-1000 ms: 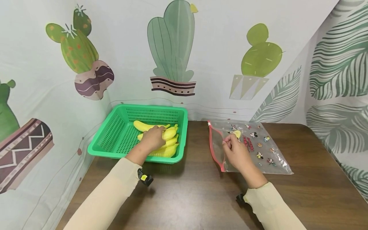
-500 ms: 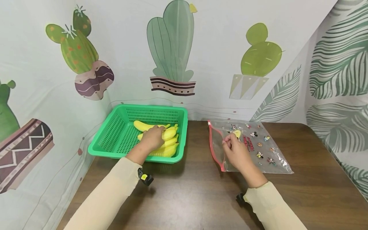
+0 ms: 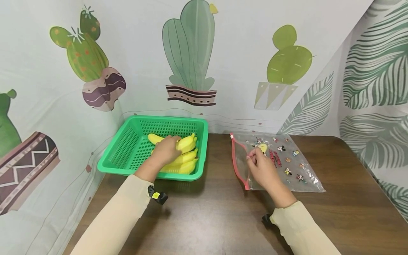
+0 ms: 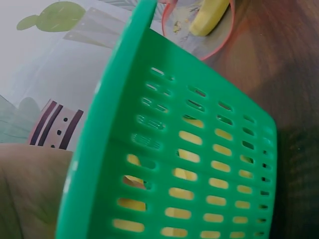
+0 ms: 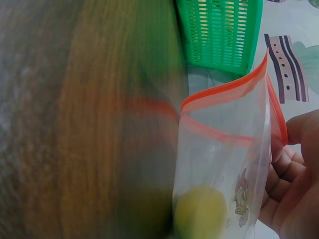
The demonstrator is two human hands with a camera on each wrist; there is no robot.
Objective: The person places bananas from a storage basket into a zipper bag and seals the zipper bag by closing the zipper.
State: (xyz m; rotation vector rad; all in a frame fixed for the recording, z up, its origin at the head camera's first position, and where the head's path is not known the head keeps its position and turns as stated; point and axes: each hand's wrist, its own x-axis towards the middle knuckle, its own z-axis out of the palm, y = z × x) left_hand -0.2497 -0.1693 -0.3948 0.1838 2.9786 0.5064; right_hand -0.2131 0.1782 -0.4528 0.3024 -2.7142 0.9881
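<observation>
My left hand (image 3: 167,151) reaches into a green plastic basket (image 3: 137,157) and grips a yellow banana (image 3: 186,144), its stem end pointing right. Several other bananas (image 3: 181,167) lie beneath and beside it. In the left wrist view the basket wall (image 4: 164,99) hides most of this hand. With thumb and fingers, my right hand (image 3: 262,169) pinches the red-edged mouth of a clear zip bag (image 3: 296,166) printed with cartoon figures, holding it apart. Inside the bag lies another banana (image 4: 209,17), its rounded end (image 5: 202,214) showing in the right wrist view.
Basket and bag rest on a dark brown wooden table (image 3: 207,219), the bag to the right. Behind them hangs a white cloth (image 3: 236,71) printed with cacti and leaves. A small black camera (image 3: 157,195) is strapped to the left wrist.
My left hand has shifted slightly left, and the banana in it has tipped up a little at its stem end. My right hand and the bag stay in place.
</observation>
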